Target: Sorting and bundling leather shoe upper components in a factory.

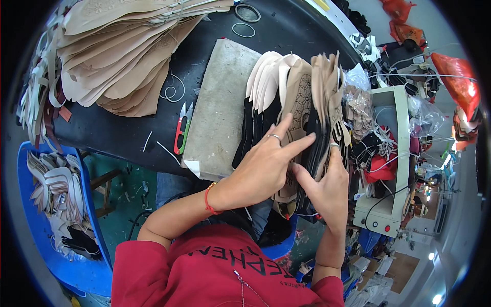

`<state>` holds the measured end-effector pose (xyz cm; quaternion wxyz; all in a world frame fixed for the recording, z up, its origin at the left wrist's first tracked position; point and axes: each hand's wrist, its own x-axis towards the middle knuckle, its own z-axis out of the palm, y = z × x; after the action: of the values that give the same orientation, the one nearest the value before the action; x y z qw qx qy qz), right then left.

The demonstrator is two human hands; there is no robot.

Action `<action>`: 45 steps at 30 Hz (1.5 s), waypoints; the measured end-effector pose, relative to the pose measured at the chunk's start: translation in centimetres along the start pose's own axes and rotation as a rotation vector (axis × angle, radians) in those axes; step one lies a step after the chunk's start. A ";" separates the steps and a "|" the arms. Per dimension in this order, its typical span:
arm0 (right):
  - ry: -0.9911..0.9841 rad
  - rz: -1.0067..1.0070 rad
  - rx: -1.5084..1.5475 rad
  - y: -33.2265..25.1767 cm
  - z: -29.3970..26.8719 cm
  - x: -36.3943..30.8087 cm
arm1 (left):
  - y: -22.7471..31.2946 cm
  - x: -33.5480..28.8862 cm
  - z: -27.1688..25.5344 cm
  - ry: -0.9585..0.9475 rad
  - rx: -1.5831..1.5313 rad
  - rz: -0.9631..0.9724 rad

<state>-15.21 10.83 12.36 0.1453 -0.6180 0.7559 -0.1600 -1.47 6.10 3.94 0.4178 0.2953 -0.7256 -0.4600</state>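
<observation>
A row of beige, pale pink and black cut pieces (295,100), leather-like and some with dark flower stitching, stands on edge in front of me. My left hand (255,169) reaches across its near side, index and middle fingers stretched apart and touching the pieces. Closed round a bunch of them on the right is my right hand (327,192), thumb on one side and fingers on the other. The palms hide the lower ends of the bunch. Left of the row lies a worn grey slab (217,102), with red-and-green thread snips (182,128) beside it.
A big fanned stack of beige pieces (123,61) covers the upper left of the black table (153,140). Rings (244,29) lie at the back. A blue bin (99,230) of scraps stands lower left. To the right are a pale machine housing (376,204) and bagged material (359,105).
</observation>
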 end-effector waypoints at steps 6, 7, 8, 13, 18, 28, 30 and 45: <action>0.103 -0.043 -0.098 0.7 1.1 0.0 | -0.1 -1.2 -0.9 0.087 -0.030 -0.142; 0.118 -0.055 -0.086 0.7 1.3 0.0 | -0.1 -1.5 -0.9 0.059 -0.171 -0.249; 0.119 -0.052 -0.081 0.7 1.3 -0.1 | -0.2 -1.8 -0.9 0.031 -0.312 -0.357; 0.103 -0.063 -0.074 0.9 1.5 -0.2 | -0.3 -1.8 0.4 -0.028 -0.321 -0.178; 0.032 -0.147 -0.134 0.7 0.9 -0.3 | -0.5 -0.8 -0.9 -0.171 -0.054 -0.017; -0.039 0.289 0.482 5.3 -7.6 3.3 | -2.7 1.3 0.3 0.058 0.662 0.091; 0.167 0.329 0.580 11.6 -11.2 3.7 | -3.0 1.4 0.9 0.109 0.660 0.140; 0.596 0.253 1.082 20.1 -27.0 -7.5 | -7.1 6.2 -2.0 0.355 -0.415 -0.501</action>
<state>-42.84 23.59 28.59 0.2385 -0.2915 0.6433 -0.6665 -2.33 -2.68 0.01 0.4627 0.4482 -0.4383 -0.6269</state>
